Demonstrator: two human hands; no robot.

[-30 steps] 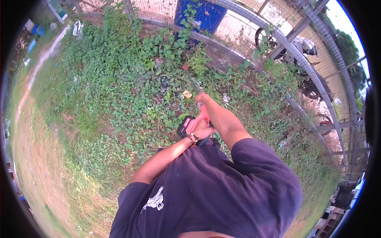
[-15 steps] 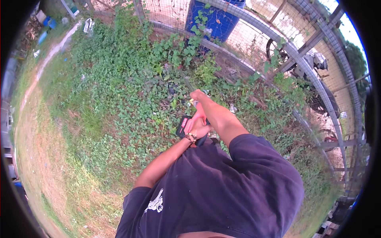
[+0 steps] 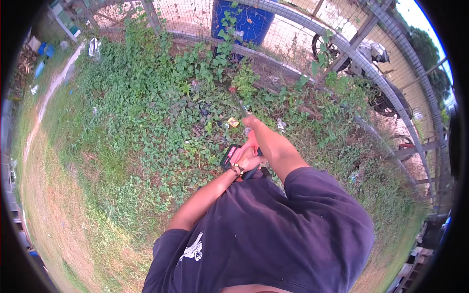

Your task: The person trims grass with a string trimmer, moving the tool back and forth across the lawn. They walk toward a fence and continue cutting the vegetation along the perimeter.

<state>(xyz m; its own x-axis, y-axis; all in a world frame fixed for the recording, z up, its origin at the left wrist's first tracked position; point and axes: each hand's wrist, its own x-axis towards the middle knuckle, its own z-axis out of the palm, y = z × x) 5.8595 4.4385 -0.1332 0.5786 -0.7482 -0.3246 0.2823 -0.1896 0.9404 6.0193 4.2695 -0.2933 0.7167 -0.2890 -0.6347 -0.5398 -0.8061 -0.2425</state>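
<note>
A cordless grass trimmer with a red body and a black battery pack (image 3: pixel 229 156) is held at the front of my dark shirt. My left hand (image 3: pixel 250 160), with a beaded bracelet at the wrist, is closed around its rear part. Farther forward, my right hand (image 3: pixel 250 121) grips the thin shaft (image 3: pixel 240 104). The shaft runs out over low green weeds (image 3: pixel 166 117), with a small reddish part (image 3: pixel 232 90) at its far end. Just left of my right hand, a yellow wrapper (image 3: pixel 233 122) lies among the leaves.
A wire mesh fence (image 3: pixel 293 66) with wooden posts curves across the front and right. Behind it stand a blue bin (image 3: pixel 242 22) and a motorcycle (image 3: pixel 361 58). White litter (image 3: pixel 281 124) lies in the weeds. Shorter, drier grass (image 3: pixel 53 195) stretches along the left.
My view has turned slightly right, so the bin and fence sit farther left. My right hand and the trimmer shaft have shifted a little right; the wrapper and shaft end show more clearly. Both grips stay the same.
</note>
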